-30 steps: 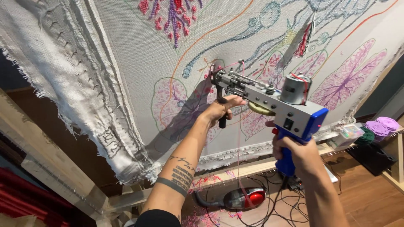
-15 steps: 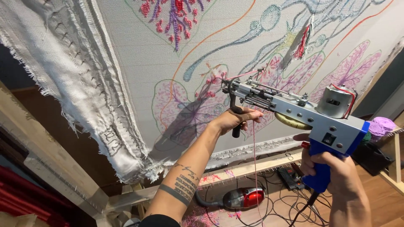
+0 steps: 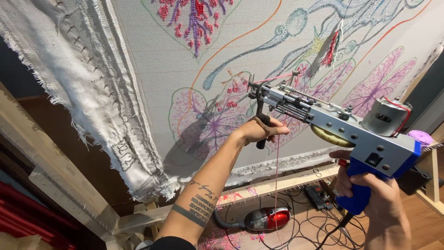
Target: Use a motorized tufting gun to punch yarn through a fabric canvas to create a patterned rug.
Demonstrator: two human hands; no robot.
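1. A grey metal tufting gun with a blue plastic grip (image 3: 333, 122) is held in both hands in front of a stretched pale backing cloth drawn with pink, purple and blue leaf shapes (image 3: 194, 69).
2. The right hand (image 3: 374, 192) is closed fully around the blue grip at the rear of the gun, low and to the right.
3. The left hand (image 3: 261, 131) is closed around the black front handle (image 3: 260, 132), which hangs below the gun's nose; the forearm below it bears dark tattoo bands.
4. The long axis of the gun runs from the right hand up and leftward past the left hand, so the needle end (image 3: 252, 85) lies just above the left hand, which is the nearer of the two to the cloth.
5. Whether the needle tip touches the cloth cannot be told.
6. A thin pink yarn strand (image 3: 276, 185) hangs straight down from beside the left hand.
7. Below both hands, a red and grey vacuum cleaner (image 3: 268, 218) lies among black cables on the wooden floor (image 3: 416, 222), behind a wooden frame rail (image 3: 277, 185).
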